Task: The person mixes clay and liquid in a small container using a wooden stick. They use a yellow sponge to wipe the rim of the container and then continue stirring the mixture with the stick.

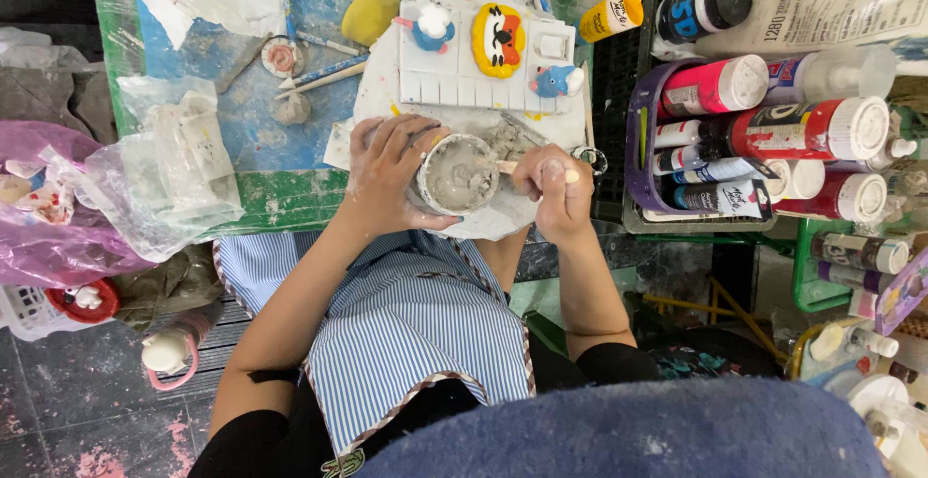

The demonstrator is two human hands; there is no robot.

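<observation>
Left hand [387, 173] grips clay-smeared cup [456, 173]; right hand [559, 188] pinches a wooden stick [510, 166].
Cup likely slick, wet, fairly light: hold around its wall. Stick stiff, thin.

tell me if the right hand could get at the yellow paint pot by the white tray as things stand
Probably yes. The yellow paint pot stands in the open just beyond the right hand, with nothing between them, but that hand holds a stick it would first need to put down.

A grey cup [456, 173] of grey slip, a blue-and-white striped apron [416, 333], a yellow sponge [369, 16], a purple basket [640, 140].
</observation>
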